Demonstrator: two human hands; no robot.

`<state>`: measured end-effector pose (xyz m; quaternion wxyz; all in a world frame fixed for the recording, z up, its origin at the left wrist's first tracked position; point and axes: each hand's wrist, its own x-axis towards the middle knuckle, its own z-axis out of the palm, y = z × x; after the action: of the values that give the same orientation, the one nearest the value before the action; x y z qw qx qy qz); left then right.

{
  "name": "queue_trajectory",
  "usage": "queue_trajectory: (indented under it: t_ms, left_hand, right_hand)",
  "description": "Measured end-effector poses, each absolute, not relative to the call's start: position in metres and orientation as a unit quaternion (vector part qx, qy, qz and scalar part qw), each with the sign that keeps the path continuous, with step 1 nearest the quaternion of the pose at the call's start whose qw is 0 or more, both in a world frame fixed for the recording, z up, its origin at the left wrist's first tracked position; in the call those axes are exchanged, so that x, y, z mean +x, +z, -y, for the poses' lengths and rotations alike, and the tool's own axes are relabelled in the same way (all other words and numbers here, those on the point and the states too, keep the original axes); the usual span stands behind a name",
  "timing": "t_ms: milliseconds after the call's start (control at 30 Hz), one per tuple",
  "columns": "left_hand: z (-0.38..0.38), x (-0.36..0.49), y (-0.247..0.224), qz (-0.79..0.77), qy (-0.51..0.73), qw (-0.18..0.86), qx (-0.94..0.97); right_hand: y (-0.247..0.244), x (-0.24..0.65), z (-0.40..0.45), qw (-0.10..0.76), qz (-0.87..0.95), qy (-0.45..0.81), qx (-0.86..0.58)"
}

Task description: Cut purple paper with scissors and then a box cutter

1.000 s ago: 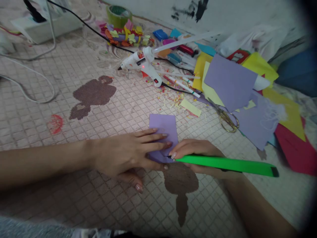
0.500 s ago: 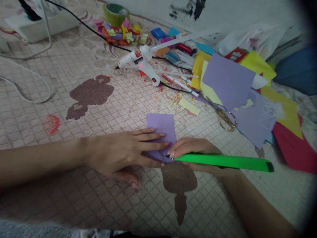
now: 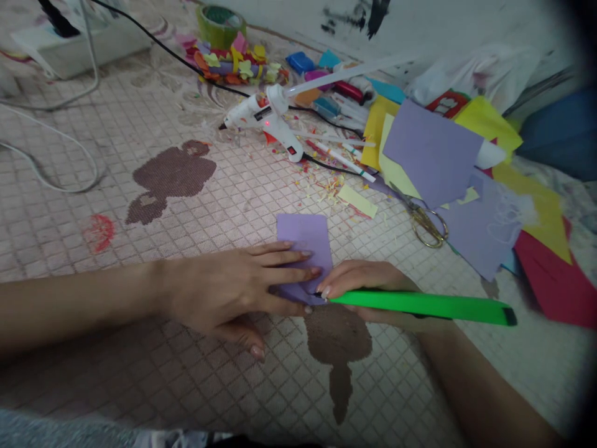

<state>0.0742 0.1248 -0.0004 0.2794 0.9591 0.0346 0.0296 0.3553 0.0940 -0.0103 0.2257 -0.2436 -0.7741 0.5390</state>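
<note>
A rectangular piece of purple paper (image 3: 303, 229) lies flat on the patterned cloth in front of me. My left hand (image 3: 237, 280) rests on it with its fingers stretched out and spread, the fingertips over the lower half of the paper. From the right, my right hand (image 3: 364, 277) grips a bright green pen (image 3: 429, 305) with a black end. The pen slants low, and its dark tip touches the paper's lower right part beside my left fingertips. A faint curved mark shows near the tip. My right fingers partly hide the front of the pen.
Beyond the paper lies a white glue gun (image 3: 265, 118) with its black cord. Gold-handled scissors (image 3: 429, 227) and coloured sheets (image 3: 433, 152) are on the right. Paper scraps (image 3: 331, 186), green tape (image 3: 221, 26) and a white power strip (image 3: 84, 46) are farther back.
Very little differs. The whole view has shifted slightly; both hands, the paper and the pen keep nearly the same places.
</note>
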Motion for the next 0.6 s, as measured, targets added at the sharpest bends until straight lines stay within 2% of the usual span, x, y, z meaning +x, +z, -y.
queue_trajectory:
  t_ms: [233, 600]
  left_hand:
    - [-0.113, 0.075, -0.006, -0.062, 0.058, 0.253, 0.964]
    - [-0.131, 0.072, -0.002, -0.038, 0.042, 0.274, 0.960]
  right_hand:
    - [-0.006, 0.354, -0.095, 0.229, 0.771, 0.543, -0.240]
    - [-0.007, 0.354, -0.095, 0.232, 0.774, 0.539, -0.238]
